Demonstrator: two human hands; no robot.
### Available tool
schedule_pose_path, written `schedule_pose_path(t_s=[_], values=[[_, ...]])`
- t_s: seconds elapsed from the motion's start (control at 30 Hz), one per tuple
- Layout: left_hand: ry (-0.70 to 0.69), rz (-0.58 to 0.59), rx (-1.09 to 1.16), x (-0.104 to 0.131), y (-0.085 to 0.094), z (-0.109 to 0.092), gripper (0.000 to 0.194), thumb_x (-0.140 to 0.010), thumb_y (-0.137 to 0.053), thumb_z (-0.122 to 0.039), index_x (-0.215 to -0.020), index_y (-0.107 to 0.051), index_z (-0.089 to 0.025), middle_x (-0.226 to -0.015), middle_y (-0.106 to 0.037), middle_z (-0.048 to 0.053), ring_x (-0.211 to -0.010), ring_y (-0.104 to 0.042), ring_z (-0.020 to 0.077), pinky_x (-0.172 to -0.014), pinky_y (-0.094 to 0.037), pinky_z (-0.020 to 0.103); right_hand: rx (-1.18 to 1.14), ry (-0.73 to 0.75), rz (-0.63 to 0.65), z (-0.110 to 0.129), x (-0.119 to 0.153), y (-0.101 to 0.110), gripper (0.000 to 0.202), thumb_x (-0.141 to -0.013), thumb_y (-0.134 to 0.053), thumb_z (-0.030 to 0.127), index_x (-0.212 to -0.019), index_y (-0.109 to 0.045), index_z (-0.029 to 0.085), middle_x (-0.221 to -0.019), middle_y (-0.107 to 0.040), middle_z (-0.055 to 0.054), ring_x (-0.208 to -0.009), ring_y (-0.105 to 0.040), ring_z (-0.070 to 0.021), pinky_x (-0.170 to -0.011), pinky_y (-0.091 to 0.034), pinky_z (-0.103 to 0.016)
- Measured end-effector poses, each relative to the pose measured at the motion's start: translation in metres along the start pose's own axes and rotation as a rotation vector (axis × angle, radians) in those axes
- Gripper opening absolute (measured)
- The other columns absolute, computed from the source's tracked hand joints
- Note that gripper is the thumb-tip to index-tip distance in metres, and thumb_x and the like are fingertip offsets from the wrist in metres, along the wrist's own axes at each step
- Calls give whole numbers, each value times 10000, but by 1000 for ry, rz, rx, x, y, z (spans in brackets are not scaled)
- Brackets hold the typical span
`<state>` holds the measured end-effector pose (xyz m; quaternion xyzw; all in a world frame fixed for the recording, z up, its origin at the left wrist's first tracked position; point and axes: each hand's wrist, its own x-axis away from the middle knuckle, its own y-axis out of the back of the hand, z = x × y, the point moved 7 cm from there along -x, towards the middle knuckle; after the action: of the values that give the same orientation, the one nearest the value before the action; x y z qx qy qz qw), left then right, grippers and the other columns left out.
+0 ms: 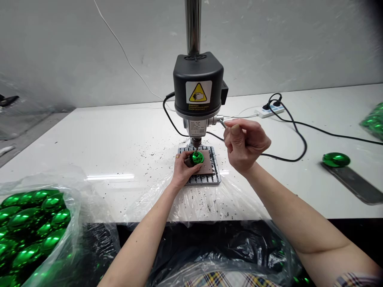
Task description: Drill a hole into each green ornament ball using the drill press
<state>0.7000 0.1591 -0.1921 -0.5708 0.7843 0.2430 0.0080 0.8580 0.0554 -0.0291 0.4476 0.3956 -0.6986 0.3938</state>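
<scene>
A shiny green ball ornament (198,158) sits under the chuck of a black-headed drill press (198,75). My left hand (183,169) is closed round the ball's left and near sides, steadying it on a brown board (207,166) that lies on the slotted metal base (216,178). At the right of the press, my right hand (245,142) is closed on the feed lever (222,122), most of which the fingers hide. The drill bit meets the top of the ball; whether it has entered cannot be made out.
Dark shavings are scattered over the white table (119,143). A clear bag of green balls (32,227) stands at the lower left. On the right lie a phone (356,185) with a green ball (336,159) at its end, a power strip (271,111) and a looping black cable (303,139).
</scene>
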Motion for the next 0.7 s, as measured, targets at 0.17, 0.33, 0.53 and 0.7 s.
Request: schedule_pose_path(t_s=[0.17,0.33,0.53,0.7], values=[[-6,5,13,0,-1,1,467,-698,-846,-314,-1123,-673,-223,-1071,-681,71,-1056,-608,259,-920,-486,393,84,43,35,-1,2,2,257,-953,-628,157,-1143,-727,298,-937,-738,-6,-467,-531,-44,-434,-418,-196],[6,-3,20,0,-1,1,472,-690,-850,-323,-1117,-675,-219,-1065,-683,70,-1035,-618,254,-917,-489,396,137,151,94,6,8,1,230,-946,-626,129,-1120,-716,248,-845,-725,2,-518,-608,-66,-506,-517,-191],[15,7,27,0,-2,2,486,-692,-842,-334,-1128,-667,-208,-1073,-692,81,-1023,-629,248,-886,-499,380,110,-10,16,1,-20,-5,113,-1012,-576,257,-1042,-685,253,-614,-574,53,-371,-397,-33,-340,-298,-181],[37,-19,27,-2,-2,4,495,-680,-836,-336,-1120,-651,-202,-1045,-680,79,-1001,-630,233,-867,-504,362,182,-330,-53,-32,-73,-14,214,-1027,-544,397,-970,-633,211,-674,-585,32,-389,-346,-39,-314,-272,-207]])
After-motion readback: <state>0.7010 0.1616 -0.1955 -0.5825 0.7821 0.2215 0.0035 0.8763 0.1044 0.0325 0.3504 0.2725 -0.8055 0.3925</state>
